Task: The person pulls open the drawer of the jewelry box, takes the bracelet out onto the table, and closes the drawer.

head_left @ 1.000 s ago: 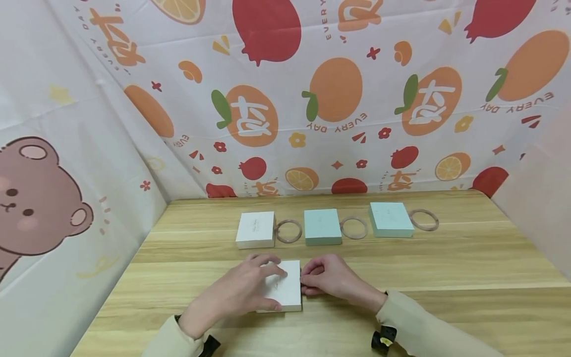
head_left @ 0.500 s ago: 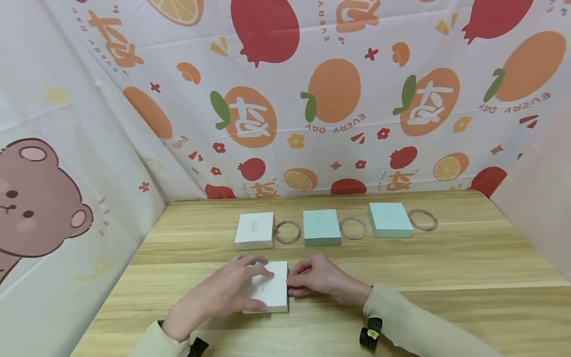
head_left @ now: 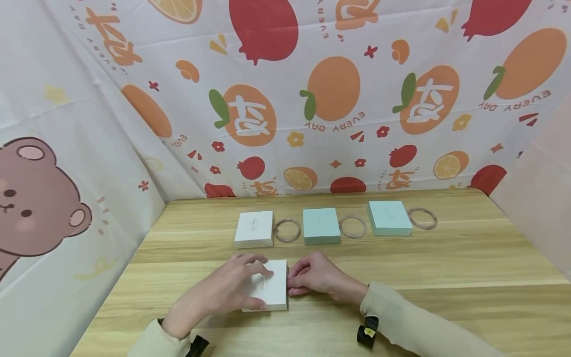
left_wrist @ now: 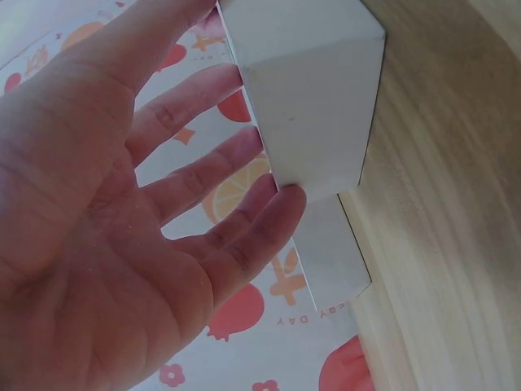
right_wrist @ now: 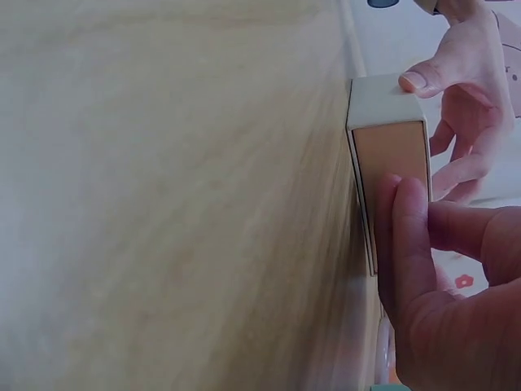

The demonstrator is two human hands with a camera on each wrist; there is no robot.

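A flat white box (head_left: 277,282) with faint lettering on its lid lies on the table before me. My left hand (head_left: 229,285) grips it from the left, thumb at the front edge and fingers over the top. The left wrist view shows those fingertips along the edge of the white box wall (left_wrist: 317,114). At the box's right side is my right hand (head_left: 316,275), its thumb and fingertips close together. In the right wrist view, two fingertips overlap the recessed brown side face (right_wrist: 383,151) framed by white. I cannot tell whether they pinch anything there.
Behind my hands stand another white box (head_left: 255,227) and two mint-green boxes, one in the middle (head_left: 321,224) and one at right (head_left: 389,215). Translucent bangles lie beside them: left (head_left: 287,230), middle (head_left: 353,226) and right (head_left: 422,218). A fruit-print cloth (head_left: 334,148) hangs behind the wooden table.
Both hands and the front white box have shifted left together, mostly in the first half second. The hands keep the same places on the box. The back row stays put.
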